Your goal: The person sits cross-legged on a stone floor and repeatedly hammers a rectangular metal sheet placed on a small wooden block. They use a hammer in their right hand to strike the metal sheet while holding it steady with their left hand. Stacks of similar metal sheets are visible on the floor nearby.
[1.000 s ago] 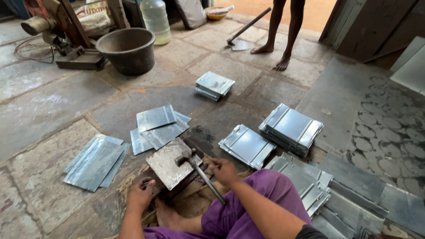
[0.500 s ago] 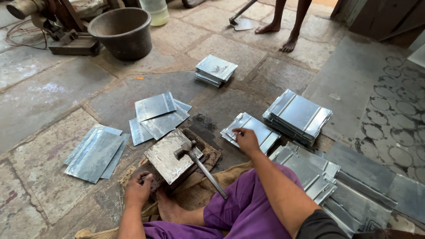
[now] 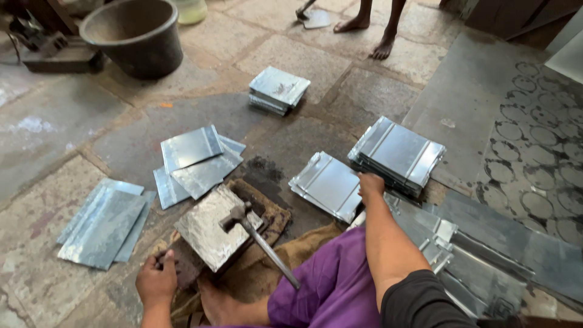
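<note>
My right hand (image 3: 370, 185) reaches forward, fingers curled over the right edge of a folded metal sheet (image 3: 325, 182) lying on the stone floor. My left hand (image 3: 156, 282) rests low at the left with curled fingers against the dark base of a square metal block (image 3: 209, 228); whether it grips anything I cannot tell. A hammer (image 3: 243, 222) lies with its head on the block and its handle slanting toward my lap, with neither hand on it. Purple cloth (image 3: 328, 285) covers my legs.
Stacks of folded sheets lie at the right (image 3: 398, 152), farther off (image 3: 279, 90) and by my right knee (image 3: 461, 255). Flat sheets lie at centre left (image 3: 194, 161) and far left (image 3: 103, 222). A dark tub (image 3: 136, 36) stands at the back left. Another person's bare feet (image 3: 370, 33) stand beyond.
My right hand let go of the hammer, which now lies on the block, and reached out to the folded sheet. My left hand stayed by the block. The view tilted down.
</note>
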